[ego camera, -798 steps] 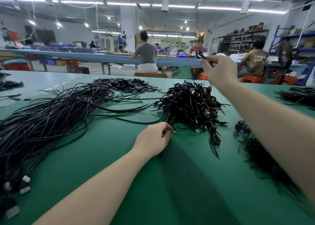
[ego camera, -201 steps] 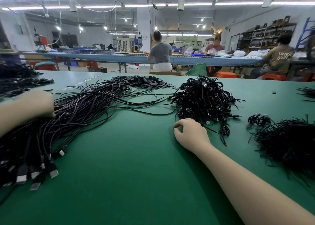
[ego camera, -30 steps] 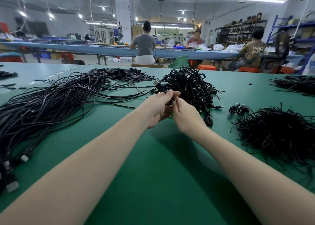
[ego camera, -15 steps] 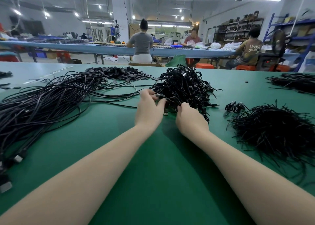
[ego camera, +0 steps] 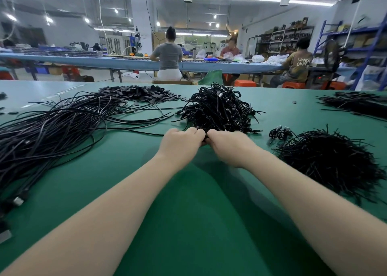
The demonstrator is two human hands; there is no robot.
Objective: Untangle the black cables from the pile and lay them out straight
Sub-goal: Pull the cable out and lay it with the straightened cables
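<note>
Both hands, left (ego camera: 179, 145) and right (ego camera: 229, 147), curled, gripping cables at pile (ego camera: 217, 108), frame centre, on table (ego camera: 188, 213).

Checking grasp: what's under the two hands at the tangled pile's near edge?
Black cable shows between left hand and right hand, at the tangled pile. Fingertips hidden.

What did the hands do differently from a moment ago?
Both hands dropped from the pile's near edge toward the table. The left hand and right hand now meet, gripping a cable at the tangled pile's foot. The straightened cables stayed put.
</note>
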